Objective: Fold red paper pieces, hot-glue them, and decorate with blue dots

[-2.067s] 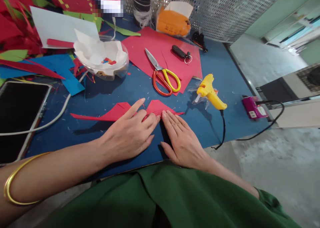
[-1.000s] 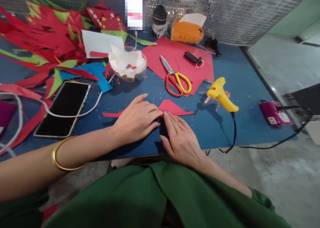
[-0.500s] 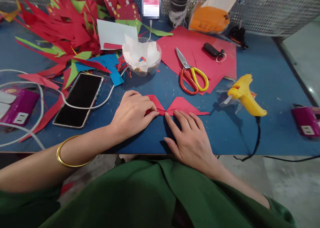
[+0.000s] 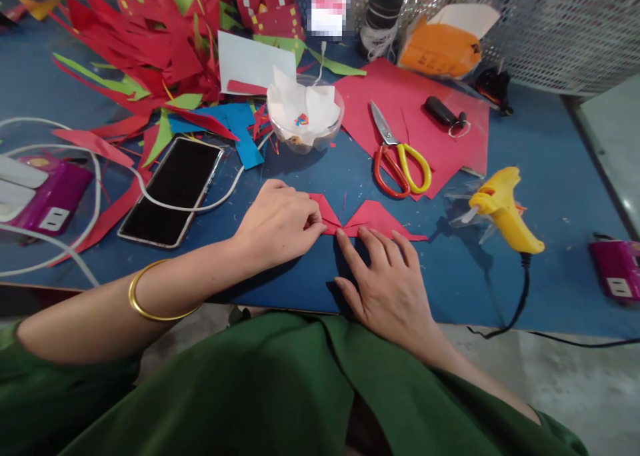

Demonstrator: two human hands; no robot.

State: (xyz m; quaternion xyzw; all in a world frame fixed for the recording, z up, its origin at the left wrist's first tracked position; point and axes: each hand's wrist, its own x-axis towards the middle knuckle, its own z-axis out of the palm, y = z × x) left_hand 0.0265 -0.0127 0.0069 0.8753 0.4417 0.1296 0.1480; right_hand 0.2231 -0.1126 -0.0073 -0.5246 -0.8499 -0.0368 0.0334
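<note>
A folded piece of red paper (image 4: pixel 373 217) lies on the blue table in front of me, with a pointed wing to each side of a notch in the middle. My left hand (image 4: pixel 283 219) is closed on the paper's left part, thumb and forefinger pinched at its near edge; the other fingers curl over and hide some of it. On the right part, my right hand (image 4: pixel 385 276) rests with fingers spread, the fingertips pressing along the near edge and the thumb held out on the table.
Scissors (image 4: pixel 395 159) lie on a red sheet (image 4: pixel 450 156) beyond my hands. A yellow glue gun (image 4: pixel 507 209) stands to the right. At left are a phone (image 4: pixel 173 193) and a white cable (image 4: pixel 235 186). Behind sit a paper-lined bowl (image 4: pixel 305 119) and red paper scraps (image 4: pixel 160 49).
The camera has tilted, so everything sits farther right in the view. My left fingers have drawn in closer to the thumb at the paper's edge. My right hand stays on the paper.
</note>
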